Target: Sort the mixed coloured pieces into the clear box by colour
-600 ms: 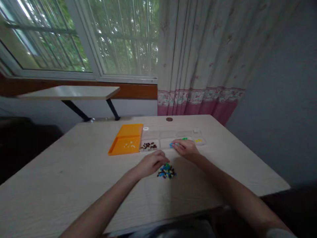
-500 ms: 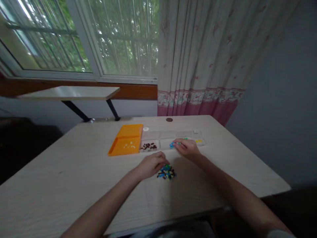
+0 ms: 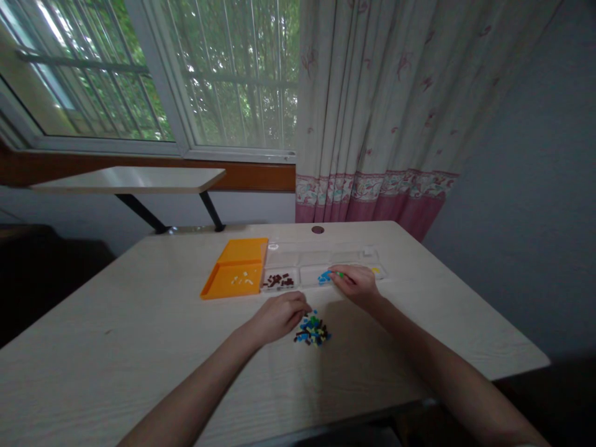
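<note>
1. Pale wood-grain table (image 3: 186,347); left side's cropped
2. Clear compartment tray (image 3: 308,275); partly blocked by the right hand (image 3: 357,284)
3. Right hand's pinched narrow by some blue pieces (image 3: 324,277); can't tell if the green piece (image 3: 340,274) is held
4. Left hand (image 3: 278,318); curled narrow, contents hidden, can't tell
5. Mixed pile of tiny pieces (image 3: 313,333); on the table just beside the left hand

Left hand (image 3: 279,318): at the edge of a mixed pile (image 3: 313,334)
Right hand (image 3: 356,285): over the clear tray (image 3: 308,275), beside blue pieces (image 3: 324,277)
Orange tray (image 3: 243,250): white pieces (image 3: 245,274) in the near half
</note>
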The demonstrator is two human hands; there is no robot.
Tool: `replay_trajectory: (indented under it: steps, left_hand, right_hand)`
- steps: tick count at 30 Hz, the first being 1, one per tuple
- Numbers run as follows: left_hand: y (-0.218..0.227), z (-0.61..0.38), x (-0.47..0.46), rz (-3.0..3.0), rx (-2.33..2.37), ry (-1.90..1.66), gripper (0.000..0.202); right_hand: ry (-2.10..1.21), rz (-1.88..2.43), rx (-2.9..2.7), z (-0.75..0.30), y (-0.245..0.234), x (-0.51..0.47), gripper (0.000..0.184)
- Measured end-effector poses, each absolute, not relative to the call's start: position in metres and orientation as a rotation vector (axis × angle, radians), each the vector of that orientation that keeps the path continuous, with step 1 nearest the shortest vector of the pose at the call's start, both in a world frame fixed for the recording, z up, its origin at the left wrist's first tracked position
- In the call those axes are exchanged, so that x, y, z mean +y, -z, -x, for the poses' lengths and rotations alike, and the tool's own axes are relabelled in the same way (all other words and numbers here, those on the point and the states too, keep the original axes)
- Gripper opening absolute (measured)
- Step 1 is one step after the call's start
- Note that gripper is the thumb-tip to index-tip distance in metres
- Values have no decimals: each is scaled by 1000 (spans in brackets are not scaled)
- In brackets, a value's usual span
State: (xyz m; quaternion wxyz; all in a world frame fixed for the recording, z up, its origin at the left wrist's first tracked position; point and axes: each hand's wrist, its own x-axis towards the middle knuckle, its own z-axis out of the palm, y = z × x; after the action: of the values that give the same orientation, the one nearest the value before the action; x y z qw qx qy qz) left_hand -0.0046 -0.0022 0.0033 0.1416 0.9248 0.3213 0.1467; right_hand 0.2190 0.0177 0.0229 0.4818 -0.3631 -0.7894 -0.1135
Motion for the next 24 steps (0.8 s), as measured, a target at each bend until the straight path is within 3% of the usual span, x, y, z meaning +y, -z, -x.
replay_trajectory:
  steps: [8, 24]
  left_hand:
    - [-9, 9, -1, -2708, 1007, -395, 21]
    - [-8, 17, 4, -2757, 1022, -348, 21]
  right_hand:
    - [262, 936, -1979, -231, -20, 29, 20]
    - [-38, 1452, -2132, -235, -5, 45, 28]
